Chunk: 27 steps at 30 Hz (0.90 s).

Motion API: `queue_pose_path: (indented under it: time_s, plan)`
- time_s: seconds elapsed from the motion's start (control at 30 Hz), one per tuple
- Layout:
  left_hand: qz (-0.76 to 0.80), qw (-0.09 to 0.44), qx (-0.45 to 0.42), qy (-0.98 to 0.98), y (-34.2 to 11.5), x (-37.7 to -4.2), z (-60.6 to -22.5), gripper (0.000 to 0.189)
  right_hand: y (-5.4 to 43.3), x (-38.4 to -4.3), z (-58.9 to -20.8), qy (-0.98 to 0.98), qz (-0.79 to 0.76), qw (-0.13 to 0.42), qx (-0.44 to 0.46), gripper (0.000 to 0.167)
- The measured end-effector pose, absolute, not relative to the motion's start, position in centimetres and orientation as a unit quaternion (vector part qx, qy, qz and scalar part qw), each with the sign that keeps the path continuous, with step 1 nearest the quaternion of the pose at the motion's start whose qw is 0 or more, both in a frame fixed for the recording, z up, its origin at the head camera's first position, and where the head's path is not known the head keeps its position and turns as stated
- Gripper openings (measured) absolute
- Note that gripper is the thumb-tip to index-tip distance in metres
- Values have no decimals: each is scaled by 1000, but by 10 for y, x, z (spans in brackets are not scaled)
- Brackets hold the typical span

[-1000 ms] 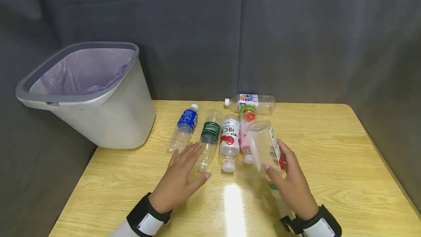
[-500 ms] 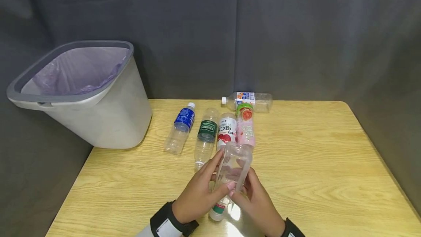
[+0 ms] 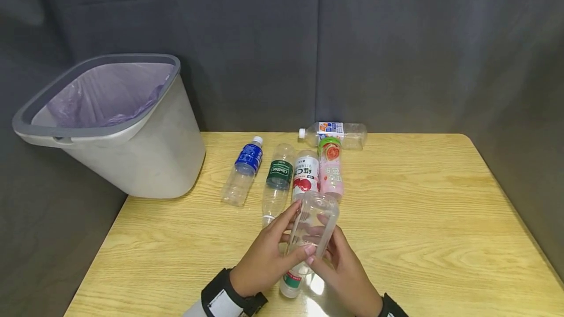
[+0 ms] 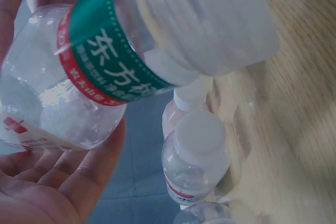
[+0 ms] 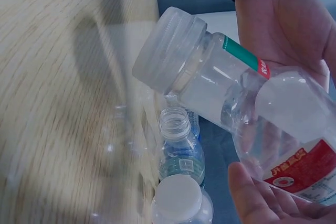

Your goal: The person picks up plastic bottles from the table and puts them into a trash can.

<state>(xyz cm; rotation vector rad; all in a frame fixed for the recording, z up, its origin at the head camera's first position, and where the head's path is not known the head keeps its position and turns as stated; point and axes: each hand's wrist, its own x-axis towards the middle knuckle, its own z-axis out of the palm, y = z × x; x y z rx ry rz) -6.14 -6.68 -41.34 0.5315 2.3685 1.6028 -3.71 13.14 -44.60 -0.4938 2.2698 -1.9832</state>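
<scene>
1. Head view: clear squarish plastic bottle (image 3: 312, 226) sits between left hand (image 3: 266, 260) and right hand (image 3: 345, 273), over the near half of the yellow wood-grain tabletop (image 3: 423, 224). Both hands clamp it, thumbs across the upper side, tips just beside each other, fingers curled round the flanks. Base points to far edge, cap end to near edge.
2. Same view, others lying on the tabletop, left to right: clear bottle with blue label (image 3: 248, 158), clear bottle with dark green label (image 3: 278, 172), clear bottle with white cherry label (image 3: 305, 175), pink bottle with green end (image 3: 330, 170). Clear bottle with white-orange label (image 3: 354, 136) lies along far edge. Grey bin with lilac liner (image 3: 165, 160) at far left corner.
3. Left wrist view: green-and-red neck band (image 4: 105, 51) and whitish cap (image 4: 226, 19) stick out past the grip, tilted over the tabletop; contact with it can't be told.
4. Right wrist view: grip is on the body, red label patch (image 5: 310, 169) near the fingertips (image 5: 239, 179); neck and cap are free.
5. Judgement: step in hand looks like a two-handed steadying or turning. Next move calls for a firm hold on the body, cap end clear of the tabletop.
</scene>
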Motion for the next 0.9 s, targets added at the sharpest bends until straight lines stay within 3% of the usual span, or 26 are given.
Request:
queue_pose_path:
  time_s: [0.23,0.4,0.5,0.6,0.77,0.9]
  plan:
    - [565,125,168,798,-68,-64,-410,79,132,-39,-444,755,-634,41,-165,76]
    - [546,89,171,816,-74,-65,-400,83,134,-39,-442,762,-620,52,-178,72]
    - [519,19,178,836,-86,-67,-382,87,136,-38,-441,755,-622,42,-203,71]
    - [478,-87,204,850,-107,-71,-350,92,138,-38,-442,746,-627,20,-223,67]
    - [379,-276,255,846,-151,-75,-273,88,140,-36,-445,749,-628,26,-212,58]
    - [279,-364,245,854,-187,-85,-208,82,141,-36,-447,751,-623,42,-216,54]
